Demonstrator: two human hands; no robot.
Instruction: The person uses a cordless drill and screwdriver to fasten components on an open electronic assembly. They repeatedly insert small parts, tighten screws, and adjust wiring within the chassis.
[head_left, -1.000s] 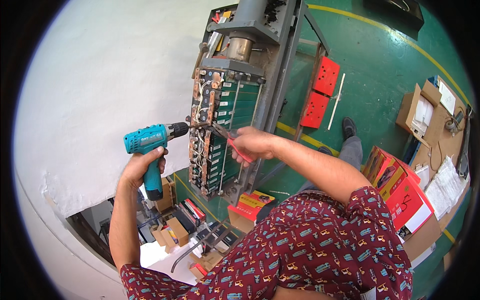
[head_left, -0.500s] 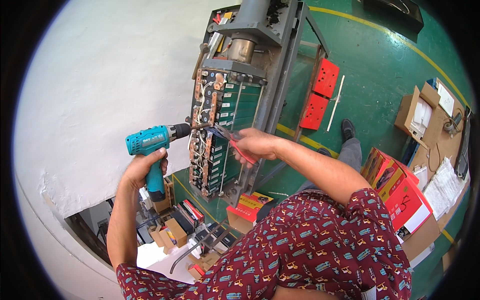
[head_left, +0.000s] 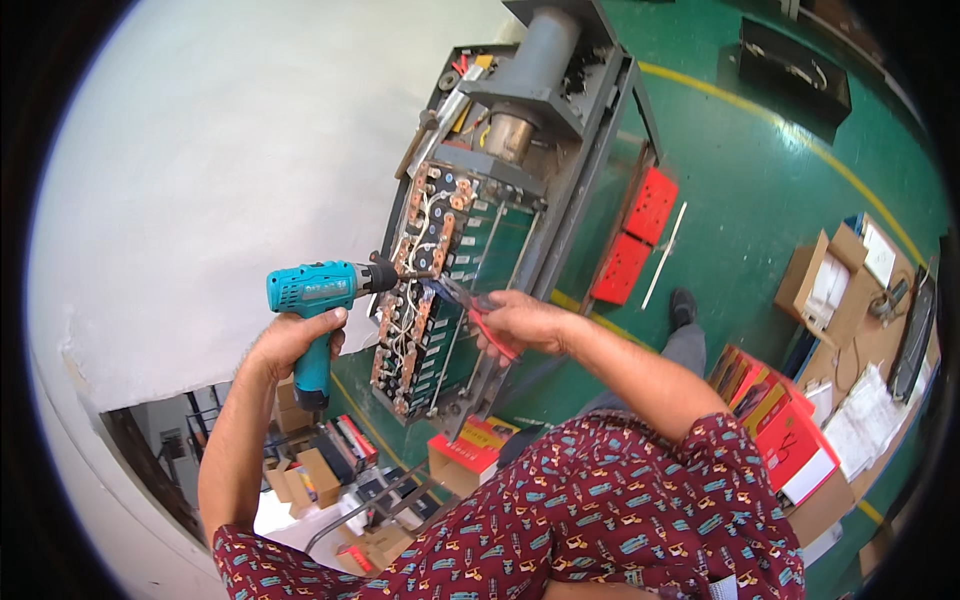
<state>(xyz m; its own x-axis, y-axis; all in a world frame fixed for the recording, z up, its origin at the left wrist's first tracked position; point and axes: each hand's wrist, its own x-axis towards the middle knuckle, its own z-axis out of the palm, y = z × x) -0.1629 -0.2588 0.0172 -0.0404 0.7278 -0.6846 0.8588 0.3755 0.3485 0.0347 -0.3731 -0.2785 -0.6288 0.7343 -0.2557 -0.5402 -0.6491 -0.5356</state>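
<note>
— Since a second ago, what moved?
— Both hands stayed put; the view shifted slightly.
— What do they grip?
— Left hand (head_left: 288, 340) is clamped on the teal cordless drill (head_left: 318, 300), its bit against the battery pack (head_left: 440, 290). Right hand (head_left: 520, 322) is closed round red-handled pliers (head_left: 478, 312), jaws at the pack's copper strips, just right of the drill.

The scene is brightly and evenly lit, with soft shadows only — the white wall (head_left: 230, 150) at the left is nearly washed out, its surface detail lost to glare. Focus is sharp in the middle, yet the fisheye bends straight edges hard toward the rim — the yellow floor line (head_left: 800, 140) curves, and a black vignette rings the whole frame
</note>
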